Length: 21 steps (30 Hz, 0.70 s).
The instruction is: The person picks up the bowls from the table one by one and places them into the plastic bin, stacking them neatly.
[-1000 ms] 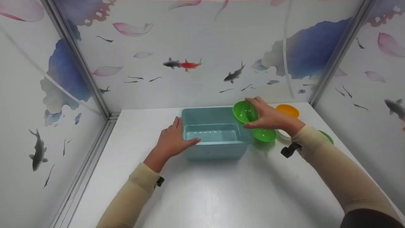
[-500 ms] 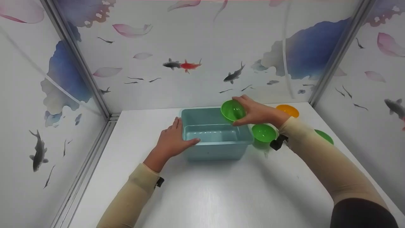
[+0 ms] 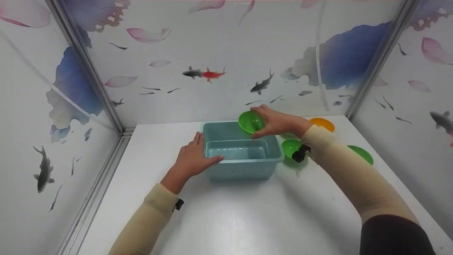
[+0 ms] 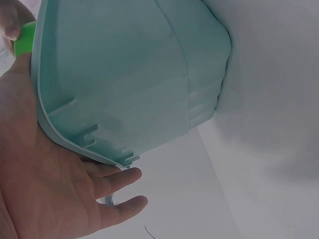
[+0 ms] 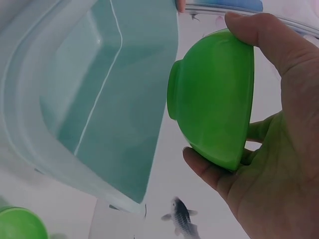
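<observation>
Head view: my right hand pinches a green bowl by its rim, thumb on one side and fingers on the other, and holds it tilted on edge, mouth facing left, above the far right corner of the teal bin. The bowl lies left of the palm, and the bin's hollow lies below and to the near left of the bowl. The right hand is by far the nearer one to the bowl.

Right wrist view: the bowl shows its foot turned toward the bin wall. Bowl and wall look apart, though the angle is too steep for me to be sure.

My left hand lies flat against the bin's left wall with fingers straight and the thumb over the near rim. The left wrist view shows the palm under the rim flange.

On the table, right of the bin: a second green bowl just beside it, an orange bowl farther back, and a green plate at the right, partly hidden by my sleeve.
</observation>
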### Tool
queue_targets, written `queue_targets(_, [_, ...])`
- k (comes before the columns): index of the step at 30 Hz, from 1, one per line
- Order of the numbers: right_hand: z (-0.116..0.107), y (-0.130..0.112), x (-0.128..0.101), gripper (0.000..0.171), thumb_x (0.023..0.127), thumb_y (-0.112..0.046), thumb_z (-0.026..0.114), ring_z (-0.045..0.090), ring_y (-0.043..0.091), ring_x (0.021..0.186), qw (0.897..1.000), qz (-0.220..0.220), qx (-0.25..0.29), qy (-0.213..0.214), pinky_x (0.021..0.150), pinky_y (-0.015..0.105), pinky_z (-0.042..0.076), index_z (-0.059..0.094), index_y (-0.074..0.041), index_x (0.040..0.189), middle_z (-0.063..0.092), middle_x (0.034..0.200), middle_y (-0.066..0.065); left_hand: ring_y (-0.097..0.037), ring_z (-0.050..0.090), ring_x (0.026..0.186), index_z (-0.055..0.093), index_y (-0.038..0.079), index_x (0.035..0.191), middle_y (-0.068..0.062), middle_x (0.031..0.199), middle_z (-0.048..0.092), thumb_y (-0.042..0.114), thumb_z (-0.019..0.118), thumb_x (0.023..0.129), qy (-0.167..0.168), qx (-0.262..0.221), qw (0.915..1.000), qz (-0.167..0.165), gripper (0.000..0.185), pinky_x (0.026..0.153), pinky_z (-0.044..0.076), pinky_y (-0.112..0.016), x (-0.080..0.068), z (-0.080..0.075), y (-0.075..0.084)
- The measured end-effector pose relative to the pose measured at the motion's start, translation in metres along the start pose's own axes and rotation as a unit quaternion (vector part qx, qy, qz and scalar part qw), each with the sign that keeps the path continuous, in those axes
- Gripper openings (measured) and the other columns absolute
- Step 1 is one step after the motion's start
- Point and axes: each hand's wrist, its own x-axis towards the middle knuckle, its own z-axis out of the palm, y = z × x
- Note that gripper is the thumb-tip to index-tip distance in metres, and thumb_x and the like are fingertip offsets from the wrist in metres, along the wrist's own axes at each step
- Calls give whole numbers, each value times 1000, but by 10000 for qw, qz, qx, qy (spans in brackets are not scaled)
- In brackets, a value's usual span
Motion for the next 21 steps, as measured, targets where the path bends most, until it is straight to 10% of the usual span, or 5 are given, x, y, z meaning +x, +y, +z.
queue_targets(21, [6, -28, 51, 116, 89, -51, 89, 46, 39, 146, 9966, -43, -367, -737, 120, 64, 40, 23, -14, 176, 33, 169, 22, -45, 35, 161, 11, 0, 176, -21, 183, 16, 89, 58, 91, 17, 20, 10000, 66, 132, 126, 32, -67, 0, 0, 0])
